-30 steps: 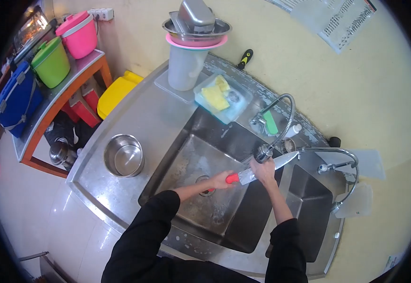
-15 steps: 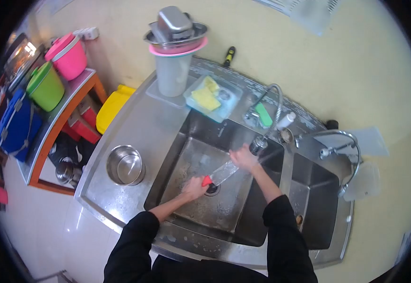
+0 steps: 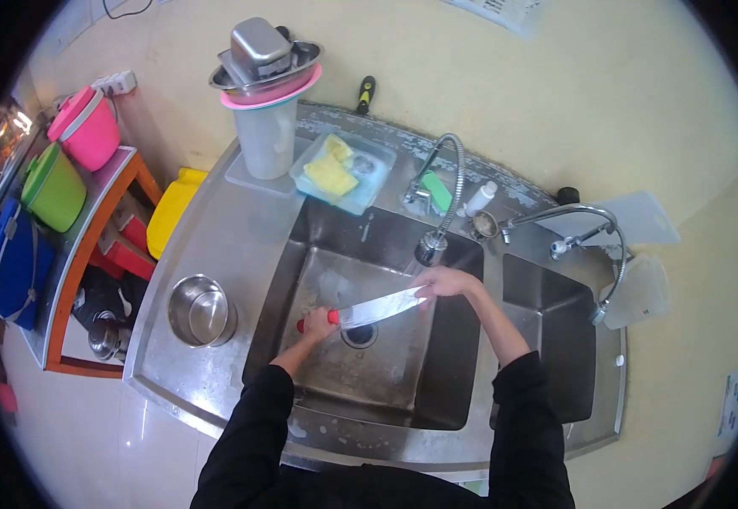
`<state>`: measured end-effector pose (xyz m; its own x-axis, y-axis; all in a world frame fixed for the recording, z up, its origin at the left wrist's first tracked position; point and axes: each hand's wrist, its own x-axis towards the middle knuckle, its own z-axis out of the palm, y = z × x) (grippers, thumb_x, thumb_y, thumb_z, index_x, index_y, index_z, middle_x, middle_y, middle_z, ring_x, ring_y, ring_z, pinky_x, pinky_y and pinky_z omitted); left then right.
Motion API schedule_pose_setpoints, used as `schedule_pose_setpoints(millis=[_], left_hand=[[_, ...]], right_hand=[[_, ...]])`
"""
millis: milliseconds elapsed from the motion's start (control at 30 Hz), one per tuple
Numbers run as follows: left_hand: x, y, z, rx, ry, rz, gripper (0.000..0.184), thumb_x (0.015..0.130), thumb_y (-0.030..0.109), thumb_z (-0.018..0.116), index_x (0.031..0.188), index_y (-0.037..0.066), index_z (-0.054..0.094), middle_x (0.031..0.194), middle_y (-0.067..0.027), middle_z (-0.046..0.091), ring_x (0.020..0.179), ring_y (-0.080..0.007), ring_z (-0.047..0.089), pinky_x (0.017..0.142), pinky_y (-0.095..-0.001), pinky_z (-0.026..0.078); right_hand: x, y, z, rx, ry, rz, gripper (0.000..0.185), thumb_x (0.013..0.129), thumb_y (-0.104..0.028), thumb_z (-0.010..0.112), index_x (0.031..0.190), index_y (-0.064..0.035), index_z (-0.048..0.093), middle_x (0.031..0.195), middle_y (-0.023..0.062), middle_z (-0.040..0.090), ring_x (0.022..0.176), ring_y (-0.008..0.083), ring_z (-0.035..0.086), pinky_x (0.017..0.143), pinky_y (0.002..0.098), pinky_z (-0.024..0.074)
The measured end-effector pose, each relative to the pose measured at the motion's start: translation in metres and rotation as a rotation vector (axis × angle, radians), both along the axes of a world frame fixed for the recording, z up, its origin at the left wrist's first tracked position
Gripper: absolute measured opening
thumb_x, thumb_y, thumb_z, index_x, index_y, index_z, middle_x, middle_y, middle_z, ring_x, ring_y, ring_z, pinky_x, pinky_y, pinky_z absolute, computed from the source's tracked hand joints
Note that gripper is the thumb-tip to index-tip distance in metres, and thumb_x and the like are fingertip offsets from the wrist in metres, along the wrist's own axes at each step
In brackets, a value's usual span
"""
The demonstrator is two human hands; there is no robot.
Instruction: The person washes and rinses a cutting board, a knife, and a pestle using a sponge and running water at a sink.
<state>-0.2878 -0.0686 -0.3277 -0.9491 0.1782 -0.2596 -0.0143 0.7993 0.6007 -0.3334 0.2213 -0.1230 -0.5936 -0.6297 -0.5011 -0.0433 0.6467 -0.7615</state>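
A knife with a red handle and a broad, wet blade (image 3: 381, 308) lies level across the large sink basin (image 3: 386, 377), above the drain. My left hand (image 3: 318, 327) is wrapped round the red handle, part of which shows on either side of the fingers. At the blade's far end, my right hand (image 3: 448, 282) has its fingers closed on the tip. Just above that hand hangs the sprayer head of a coiled-spring faucet (image 3: 431, 248).
A steel pot (image 3: 202, 312) stands on the left counter. Behind the basin are a tray with yellow sponges (image 3: 331, 174), a green scouring pad (image 3: 437, 192) and a white bottle (image 3: 481, 198). A second faucet (image 3: 564, 244) reaches over the smaller right basin (image 3: 547, 339).
The knife has turned from a steep slant to nearly level. My right hand has come down from beside the sprayer head, and more of the red handle shows. The whole view has shifted.
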Motion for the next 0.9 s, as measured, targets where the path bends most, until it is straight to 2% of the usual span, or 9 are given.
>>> schedule_pose_setpoints(millis=[33, 167, 267, 300, 433, 500, 733, 800, 900], left_hand=[[-0.001, 0.004, -0.01, 0.029, -0.004, 0.009, 0.028, 0.065, 0.024, 0.06, 0.089, 0.011, 0.062, 0.084, -0.0177, 0.061, 0.083, -0.0342, 0.059, 0.074, -0.0428, 0.047], [0.005, 0.015, -0.038, 0.095, -0.051, 0.026, 0.032, 0.064, 0.028, 0.064, 0.092, 0.012, 0.062, 0.084, -0.0184, 0.061, 0.084, -0.0339, 0.058, 0.073, -0.0418, 0.047], [0.008, 0.021, -0.036, 0.043, -0.181, 0.01, 0.035, 0.064, 0.031, 0.065, 0.094, 0.012, 0.062, 0.086, -0.0192, 0.061, 0.086, -0.0336, 0.058, 0.073, -0.0407, 0.047], [0.009, 0.022, -0.039, 0.022, -0.233, 0.022, 0.035, 0.064, 0.031, 0.066, 0.094, 0.012, 0.062, 0.086, -0.0194, 0.061, 0.086, -0.0336, 0.058, 0.073, -0.0405, 0.047], [0.022, 0.019, -0.068, 0.195, -0.271, 0.009, 0.042, 0.064, 0.024, 0.067, 0.103, 0.013, 0.057, 0.087, -0.0187, 0.06, 0.084, -0.0305, 0.059, 0.073, -0.0367, 0.046], [0.02, 0.029, -0.138, 0.404, -0.247, -0.002, 0.051, 0.063, 0.018, 0.068, 0.111, 0.016, 0.051, 0.087, -0.0159, 0.058, 0.082, -0.0273, 0.057, 0.074, -0.0343, 0.045], [0.018, 0.061, -0.083, 0.742, -0.425, -0.29, 0.064, 0.06, 0.021, 0.075, 0.115, 0.011, 0.045, 0.093, -0.008, 0.055, 0.081, -0.0217, 0.052, 0.07, -0.0322, 0.043], [0.012, 0.065, -0.069, 0.563, -0.508, -0.271, 0.061, 0.059, 0.025, 0.077, 0.11, 0.007, 0.049, 0.093, -0.0078, 0.055, 0.082, -0.0205, 0.053, 0.071, -0.0312, 0.043], [0.005, 0.063, -0.031, 0.538, -0.723, -0.268, 0.056, 0.058, 0.03, 0.078, 0.103, 0.005, 0.055, 0.092, -0.0083, 0.057, 0.084, -0.0193, 0.054, 0.074, -0.0299, 0.043]], right_hand=[[0.007, 0.0, 0.008, -0.166, -0.007, -0.194, 0.016, 0.08, -0.013, 0.056, 0.092, -0.0024, 0.06, 0.081, 0.0044, 0.061, 0.074, 0.0145, 0.06, 0.062, 0.0304, 0.0479], [-0.011, 0.007, -0.041, -0.169, 0.22, -0.574, 0.022, 0.078, -0.011, 0.061, 0.095, 0.0009, 0.057, 0.089, 0.0091, 0.062, 0.082, 0.0192, 0.06, 0.07, 0.03, 0.0486], [-0.004, -0.028, -0.051, -0.645, -0.084, -0.937, 0.03, 0.078, -0.015, 0.062, 0.102, 0.0014, 0.053, 0.093, 0.0122, 0.061, 0.086, 0.0222, 0.059, 0.076, 0.0314, 0.0477], [-0.003, -0.035, -0.06, -0.8, -0.174, -0.912, 0.037, 0.081, -0.021, 0.059, 0.109, 0.0001, 0.047, 0.107, 0.0149, 0.055, 0.1, 0.0227, 0.054, 0.084, 0.0329, 0.0438], [0.0, -0.048, -0.07, -0.966, -0.401, -0.968, 0.04, 0.082, -0.025, 0.057, 0.113, -0.002, 0.045, 0.114, 0.0154, 0.05, 0.105, 0.0241, 0.05, 0.088, 0.035, 0.0416], [0.012, -0.048, -0.05, -0.994, -0.474, -0.994, 0.04, 0.083, -0.027, 0.056, 0.113, -0.0031, 0.044, 0.115, 0.0142, 0.049, 0.105, 0.0244, 0.05, 0.087, 0.036, 0.042], [0.01, -0.038, -0.039, -0.574, -0.046, -0.899, 0.031, 0.084, -0.03, 0.054, 0.104, -0.006, 0.051, 0.1, 0.0071, 0.058, 0.095, 0.0185, 0.054, 0.077, 0.0345, 0.0452], [0.013, -0.039, -0.021, -0.266, 0.063, -0.981, 0.024, 0.085, -0.026, 0.052, 0.099, -0.0057, 0.054, 0.09, 0.006, 0.062, 0.09, 0.0166, 0.057, 0.071, 0.032, 0.0467], [0.01, -0.025, -0.042, -0.329, 0.105, -0.983, 0.019, 0.086, -0.018, 0.047, 0.096, -0.004, 0.055, 0.082, 0.0054, 0.063, 0.082, 0.0157, 0.059, 0.063, 0.0296, 0.0472]])
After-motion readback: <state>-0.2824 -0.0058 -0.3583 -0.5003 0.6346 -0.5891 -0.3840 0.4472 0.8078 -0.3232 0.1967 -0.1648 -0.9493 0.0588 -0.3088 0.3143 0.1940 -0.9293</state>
